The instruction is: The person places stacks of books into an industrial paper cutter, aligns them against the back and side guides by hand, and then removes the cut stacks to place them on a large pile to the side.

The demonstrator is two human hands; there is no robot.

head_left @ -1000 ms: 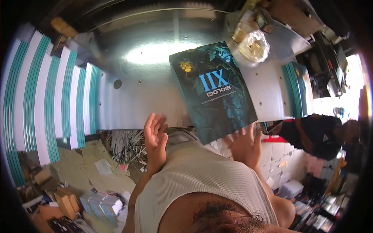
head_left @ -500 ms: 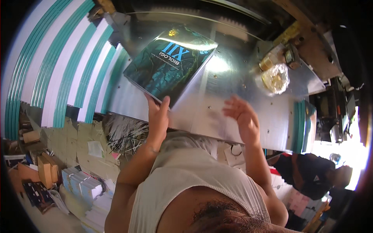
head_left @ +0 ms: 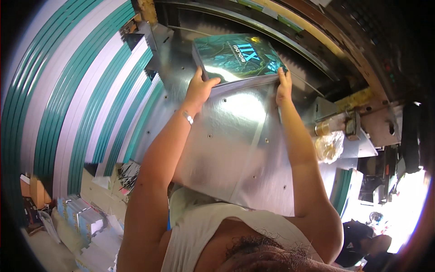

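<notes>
At the far part of the metal table (head_left: 217, 154) I hold a stack of books (head_left: 240, 59) with a glossy dark teal cover on top. Its layered near edges face me. My left hand (head_left: 199, 90) grips the near left corner, thumb along the near edge and fingers at the left side. At the opposite end, my right hand (head_left: 284, 86) is closed on the right side, thumb and fingers upright against it. The undersides of the books are hidden, so I cannot tell whether they touch the table.
Tall stacks of teal-and-white books (head_left: 68, 90) line the left side. A clear plastic bag (head_left: 329, 147) and a small jar (head_left: 322, 128) sit at the right. Behind the books runs a dark machine recess. Paper bundles (head_left: 84, 215) lie lower left; another person (head_left: 358, 242) is lower right.
The books have moved farther away and to the right, turning so their long near edge faces me. My right hand, formerly empty, now grips their right end. My view has shifted forward.
</notes>
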